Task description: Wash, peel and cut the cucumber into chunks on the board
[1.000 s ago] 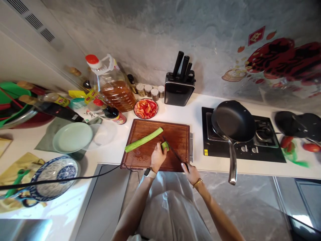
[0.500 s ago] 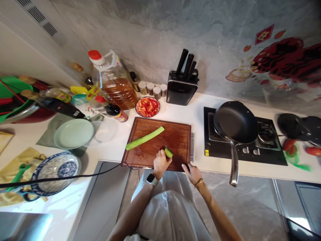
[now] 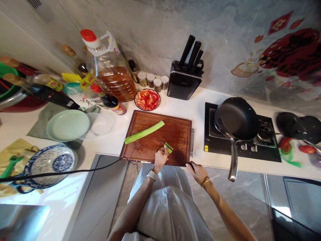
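Observation:
On the brown wooden cutting board (image 3: 147,154), my left hand (image 3: 161,159) holds a short piece of green cucumber (image 3: 168,147) with bent fingers. My right hand (image 3: 198,173) is closed around the black handle of a knife (image 3: 192,165) at the board's front right edge. The knife's dark, thin blade reaches left to the short piece and is hard to make out against the wood. Farther back on the board, a long peeled strip of cucumber (image 3: 144,132) lies at a slant, apart from both hands.
Behind the board are a plate of cut red peppers (image 3: 147,100), spice jars (image 3: 157,85), a knife block (image 3: 184,83) and an oil jug (image 3: 115,82). A frying pan (image 3: 237,118) sits on the stove at right. Bowls (image 3: 51,167) stand left; a black cable (image 3: 100,169) crosses the front.
The short cucumber piece stood more end-on and now lies lower and flatter at the blade. My left fingers have shifted on it. The whole view has also moved a little.

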Action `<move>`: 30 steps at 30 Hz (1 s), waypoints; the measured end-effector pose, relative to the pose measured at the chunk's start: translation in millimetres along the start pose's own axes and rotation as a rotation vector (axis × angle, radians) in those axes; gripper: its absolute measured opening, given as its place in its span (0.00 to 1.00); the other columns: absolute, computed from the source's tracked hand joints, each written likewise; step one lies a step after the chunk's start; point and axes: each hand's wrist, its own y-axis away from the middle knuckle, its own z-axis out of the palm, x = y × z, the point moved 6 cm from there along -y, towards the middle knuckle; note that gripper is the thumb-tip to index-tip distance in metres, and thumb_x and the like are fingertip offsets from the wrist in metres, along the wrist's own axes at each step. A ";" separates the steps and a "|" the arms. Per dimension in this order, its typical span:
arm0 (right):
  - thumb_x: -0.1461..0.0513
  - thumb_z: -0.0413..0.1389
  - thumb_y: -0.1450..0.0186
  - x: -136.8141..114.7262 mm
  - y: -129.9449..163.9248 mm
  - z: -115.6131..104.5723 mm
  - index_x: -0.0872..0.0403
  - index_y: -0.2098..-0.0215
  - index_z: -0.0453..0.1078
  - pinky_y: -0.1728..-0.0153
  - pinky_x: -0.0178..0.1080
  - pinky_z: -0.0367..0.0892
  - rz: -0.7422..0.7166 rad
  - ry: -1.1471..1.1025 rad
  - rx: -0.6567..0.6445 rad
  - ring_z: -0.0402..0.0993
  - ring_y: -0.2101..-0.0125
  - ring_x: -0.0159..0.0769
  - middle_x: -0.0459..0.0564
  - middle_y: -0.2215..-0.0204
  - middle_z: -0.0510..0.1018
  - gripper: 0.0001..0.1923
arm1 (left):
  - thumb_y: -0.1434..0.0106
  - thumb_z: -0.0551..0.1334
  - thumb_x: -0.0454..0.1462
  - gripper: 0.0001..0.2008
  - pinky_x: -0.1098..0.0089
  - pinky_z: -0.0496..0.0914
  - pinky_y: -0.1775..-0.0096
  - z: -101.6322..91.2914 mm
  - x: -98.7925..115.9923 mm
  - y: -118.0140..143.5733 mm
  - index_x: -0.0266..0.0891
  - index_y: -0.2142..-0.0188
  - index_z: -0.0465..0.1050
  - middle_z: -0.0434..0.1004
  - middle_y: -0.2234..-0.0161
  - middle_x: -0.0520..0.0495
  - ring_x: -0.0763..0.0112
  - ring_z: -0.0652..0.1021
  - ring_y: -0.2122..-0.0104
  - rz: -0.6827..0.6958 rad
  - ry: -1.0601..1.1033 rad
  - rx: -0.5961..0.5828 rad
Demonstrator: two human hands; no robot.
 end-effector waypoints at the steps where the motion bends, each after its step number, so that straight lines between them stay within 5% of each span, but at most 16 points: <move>1: 0.50 0.42 0.29 0.3 0.3 0.4 0.51 0.65 0.70 0.71 0.34 0.57 0.005 0.020 -0.005 0.77 0.69 0.38 0.50 0.72 0.80 0.20 | 0.36 0.53 0.48 0.14 0.73 0.65 0.79 0.3 -0.6 0.1 0.42 0.71 0.64 0.79 0.71 0.45 0.72 0.75 0.81 -0.006 0.021 0.002; 12: 0.51 0.42 0.28 -2.4 -12.4 3.3 0.51 0.62 0.71 0.70 0.33 0.58 0.041 0.081 -0.089 0.77 0.68 0.37 0.50 0.70 0.81 0.19 | 0.37 0.54 0.49 0.17 0.74 0.64 0.79 0.2 -5.7 -2.8 0.42 0.76 0.61 0.79 0.72 0.46 0.73 0.75 0.82 0.003 0.082 -0.002; 22: 0.48 0.42 0.29 -2.8 -44.5 28.3 0.52 0.57 0.72 0.70 0.34 0.59 0.085 0.154 -0.092 0.78 0.67 0.40 0.54 0.68 0.81 0.22 | 0.38 0.55 0.51 0.19 0.77 0.64 0.79 -0.5 -4.4 -2.3 0.39 0.76 0.63 0.77 0.75 0.48 0.75 0.75 0.84 0.037 0.104 0.020; 30: 0.50 0.39 0.28 0.5 -28.6 15.0 0.53 0.62 0.72 0.67 0.33 0.61 0.023 0.035 -0.030 0.78 0.66 0.38 0.53 0.69 0.81 0.24 | 0.38 0.55 0.51 0.20 0.77 0.63 0.80 1.4 -9.2 -5.1 0.40 0.77 0.60 0.77 0.76 0.49 0.74 0.75 0.84 0.041 0.120 0.029</move>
